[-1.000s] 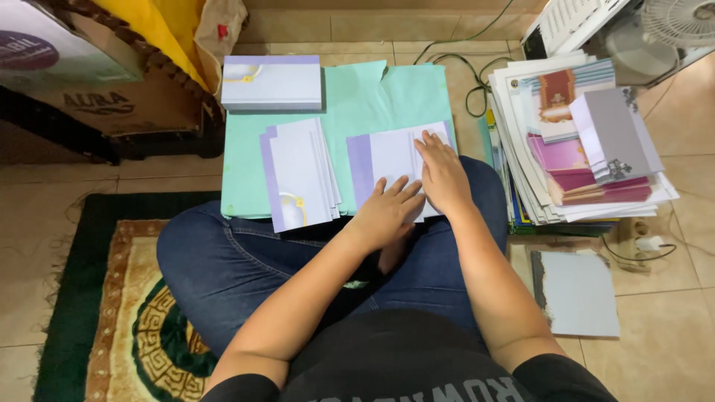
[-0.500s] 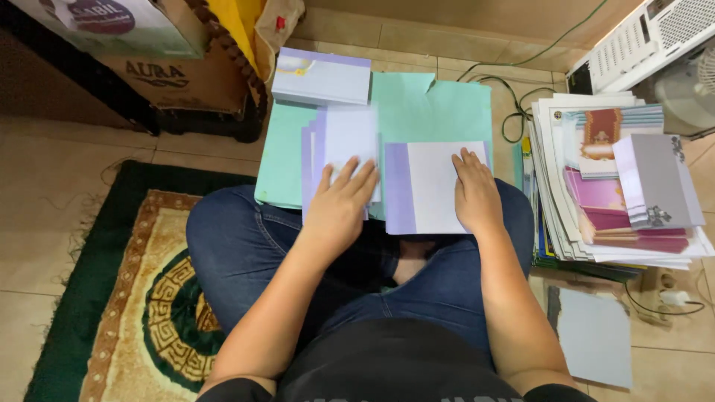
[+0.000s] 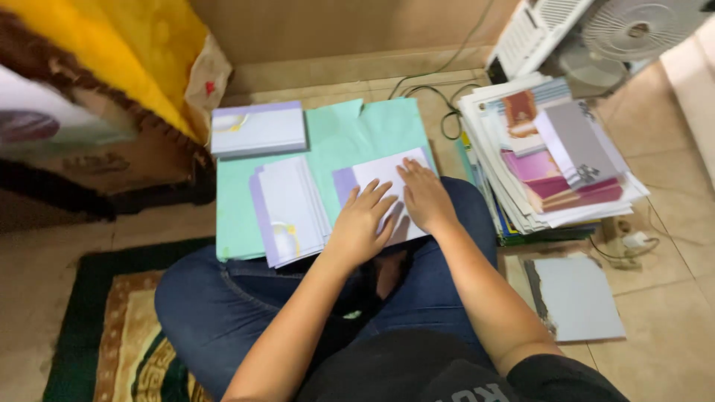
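We press our left hand (image 3: 363,223) and right hand (image 3: 426,196) flat, open, on the card (image 3: 376,175) — thin, light, bendy, best lifted by its edge.

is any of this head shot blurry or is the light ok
Head view: the yellow fabric and cardboard box at left are smeared by motion blur; both hands, left hand and right hand, on the white card are fairly sharp; light is soft and even, no glare.

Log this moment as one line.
left hand: flat on white card with lilac edge | right hand: flat on same card | beside: fanned stack of lilac-edged cards | under: mint-green paper sheet
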